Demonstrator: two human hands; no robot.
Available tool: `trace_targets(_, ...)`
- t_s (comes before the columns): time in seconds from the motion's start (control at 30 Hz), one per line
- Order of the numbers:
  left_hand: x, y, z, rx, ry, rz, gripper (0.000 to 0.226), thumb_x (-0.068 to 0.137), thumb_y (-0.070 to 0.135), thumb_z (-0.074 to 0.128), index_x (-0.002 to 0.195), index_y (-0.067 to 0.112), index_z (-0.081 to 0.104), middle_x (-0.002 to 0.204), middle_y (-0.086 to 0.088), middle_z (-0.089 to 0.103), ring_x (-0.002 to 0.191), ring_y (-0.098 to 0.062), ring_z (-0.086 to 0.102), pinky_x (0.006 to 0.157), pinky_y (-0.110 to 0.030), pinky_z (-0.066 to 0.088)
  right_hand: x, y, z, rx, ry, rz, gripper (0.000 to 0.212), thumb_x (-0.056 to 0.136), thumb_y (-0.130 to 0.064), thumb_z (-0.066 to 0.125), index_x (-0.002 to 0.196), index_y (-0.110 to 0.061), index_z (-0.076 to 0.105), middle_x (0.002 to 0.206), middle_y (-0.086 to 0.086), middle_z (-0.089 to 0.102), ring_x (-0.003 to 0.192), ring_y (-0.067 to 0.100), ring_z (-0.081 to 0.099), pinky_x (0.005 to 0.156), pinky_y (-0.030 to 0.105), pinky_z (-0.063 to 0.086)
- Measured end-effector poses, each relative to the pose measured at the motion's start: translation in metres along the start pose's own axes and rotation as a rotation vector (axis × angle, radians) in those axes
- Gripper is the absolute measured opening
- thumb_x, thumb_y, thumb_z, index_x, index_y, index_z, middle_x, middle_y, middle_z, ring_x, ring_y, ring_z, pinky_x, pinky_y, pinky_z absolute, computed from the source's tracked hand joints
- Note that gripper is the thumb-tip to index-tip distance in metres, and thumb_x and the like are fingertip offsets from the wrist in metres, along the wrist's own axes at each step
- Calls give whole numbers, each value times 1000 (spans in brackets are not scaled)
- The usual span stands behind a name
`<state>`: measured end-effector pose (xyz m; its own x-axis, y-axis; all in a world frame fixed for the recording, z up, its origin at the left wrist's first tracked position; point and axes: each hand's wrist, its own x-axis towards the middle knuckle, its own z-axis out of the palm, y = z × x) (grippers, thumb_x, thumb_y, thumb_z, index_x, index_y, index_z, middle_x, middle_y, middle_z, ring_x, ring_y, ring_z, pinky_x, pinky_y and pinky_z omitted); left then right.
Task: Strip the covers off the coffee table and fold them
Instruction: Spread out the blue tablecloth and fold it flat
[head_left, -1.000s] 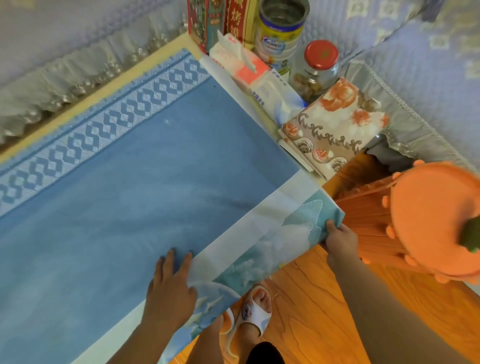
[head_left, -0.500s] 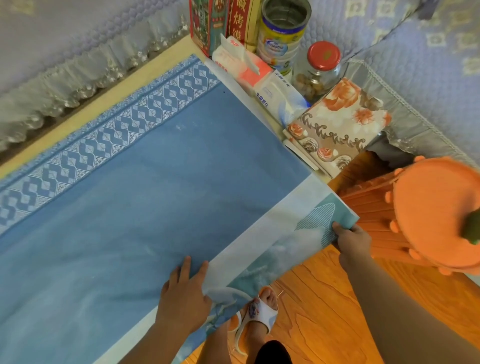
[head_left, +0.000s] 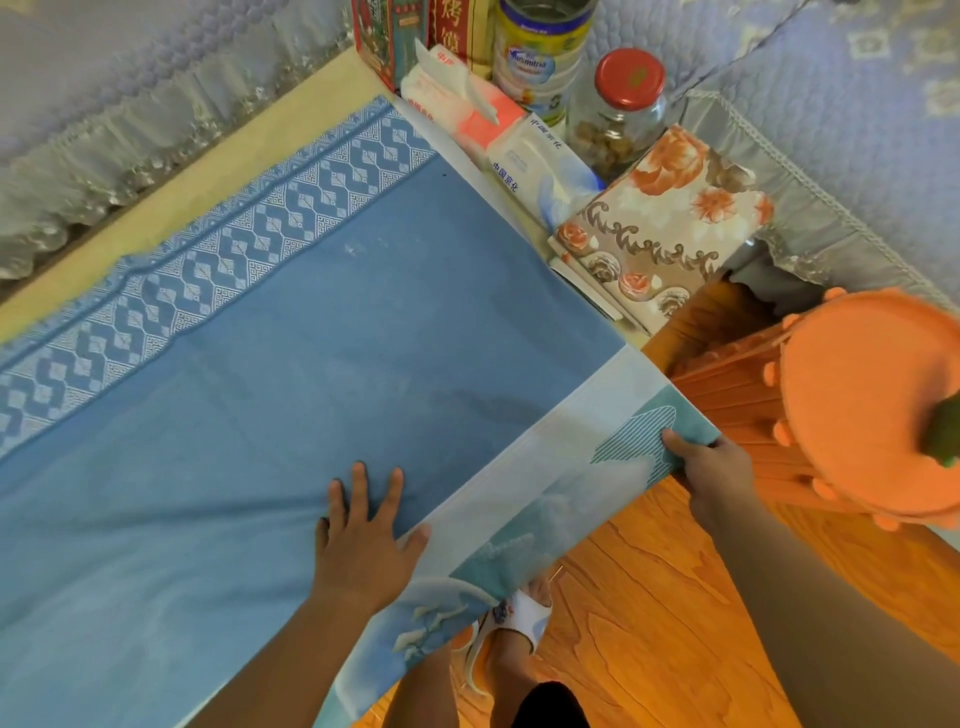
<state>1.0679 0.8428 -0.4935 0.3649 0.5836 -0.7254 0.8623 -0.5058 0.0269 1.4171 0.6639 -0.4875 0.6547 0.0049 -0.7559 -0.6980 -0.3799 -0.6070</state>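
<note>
1. One sandalled foot (head_left: 519, 629) is standing on the wood floor (head_left: 649, 597) just below the blue cover's near edge; the leg above it is running out of frame.
2. Two hands are working: the left hand (head_left: 363, 545) is lying flat, fingers spread and relaxed, pressing on the blue cover (head_left: 311, 338); the right hand (head_left: 711, 467) is pinching the corner of the pale printed cover (head_left: 545, 493) sticking out beneath the blue one.
3. One orange stool (head_left: 857, 415) is sitting right of the blue cover, partly cut off.
4. One folded floral cloth (head_left: 670, 218) is lying beyond the blue cover's far right corner.
5. Two tissue packs (head_left: 498, 135), one red-lidded jar (head_left: 618, 114), one tin (head_left: 540, 57) and boxes are crowding there, tops cropped.
</note>
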Motion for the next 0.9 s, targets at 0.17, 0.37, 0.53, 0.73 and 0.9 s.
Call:
trace_targets(0.17, -6, 2, -7, 116, 48, 6, 93, 70, 82, -10, 155, 45, -18, 167, -5, -23, 155, -34, -12, 123, -55, 0, -5, 8, -7, 21, -2, 53, 29, 94, 2, 62, 121, -7, 59, 108, 9, 67, 97, 25, 66, 82, 40, 55)
trace_targets(0.37, -2, 4, 1, 52, 97, 51, 94, 73, 76, -9, 159, 39, -10, 167, -11, -19, 155, -32, -14, 125, -48, 0, -5, 10, -10, 31, 16, 49, 31, 96, 3, 57, 124, -10, 58, 111, 9, 65, 95, 23, 63, 82, 40, 52)
trace_targets(0.53, -12, 3, 11, 128, 67, 100, 86, 84, 70, 13, 160, 29, 12, 167, -19, 12, 152, -43, 20, 117, -55, 30, -12, 13, -12, 84, -19, 111, 41, 96, 1, 57, 134, -12, 52, 120, 11, 64, 108, 28, 62, 91, 44, 52)
trace_targets(0.73, -15, -3, 4, 178, 44, 132, 83, 83, 71, 17, 160, 39, 15, 168, -14, 13, 152, -38, 21, 119, -51, 25, -26, 15, -13, 24, 38, 11, 27, 94, -17, 68, 120, -13, 60, 112, 10, 68, 104, 28, 65, 94, 46, 54)
trace_targets(0.9, 7, 8, -35, 18, 276, 199, 49, 80, 41, 69, 126, 24, 69, 135, -19, 57, 117, -42, 58, 97, -53, 49, -41, 17, -6, -273, 154, -357, 6, 97, -23, 64, 95, -18, 64, 90, 12, 66, 84, 36, 60, 71, 46, 48)
